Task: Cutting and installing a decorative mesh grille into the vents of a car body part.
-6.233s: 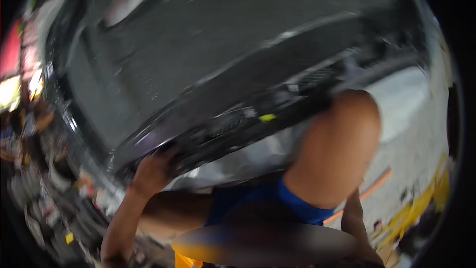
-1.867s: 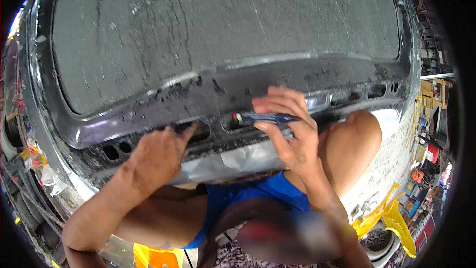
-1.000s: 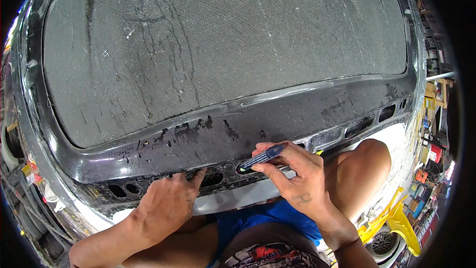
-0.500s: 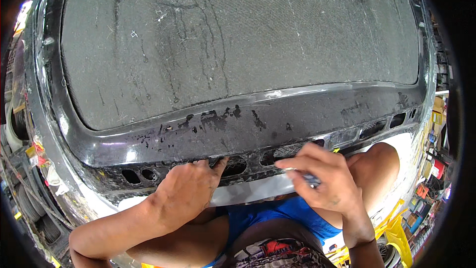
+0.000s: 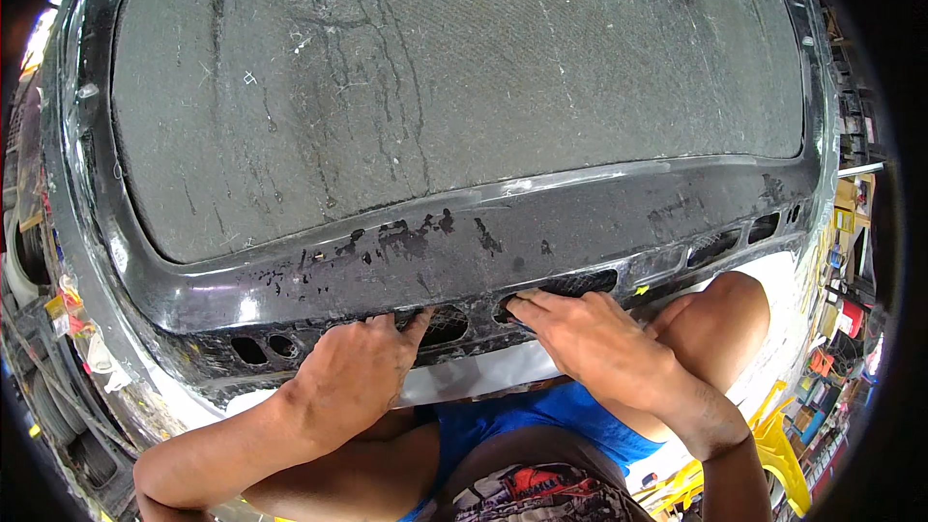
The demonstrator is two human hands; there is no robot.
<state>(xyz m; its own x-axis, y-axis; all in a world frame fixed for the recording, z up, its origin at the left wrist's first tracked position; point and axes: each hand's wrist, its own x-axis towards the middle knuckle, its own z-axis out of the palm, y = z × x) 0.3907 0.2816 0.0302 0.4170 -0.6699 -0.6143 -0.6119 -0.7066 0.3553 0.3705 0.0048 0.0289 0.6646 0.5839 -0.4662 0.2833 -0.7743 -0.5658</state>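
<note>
A large black woven-fibre car panel (image 5: 454,106) fills the view, with its scuffed, flaking front edge (image 5: 435,242) toward me. My left hand (image 5: 353,382) curls over that edge, the thumb reaching into an oval opening (image 5: 445,326). My right hand (image 5: 590,348) lies beside it to the right, fingers together and stretched so the tips sit at another slot (image 5: 580,283). No tool shows in my right hand; its palm side is hidden.
My bare knee (image 5: 720,319) and blue shorts (image 5: 541,416) are under the panel's edge. A yellow stand (image 5: 768,445) and cluttered shelves (image 5: 851,309) are at the right. Tape and wires (image 5: 63,314) hang at the left.
The blue-handled tool seen in my right hand a second ago is out of sight. My right hand has dropped to the panel's slot, and my left hand has stayed on the edge.
</note>
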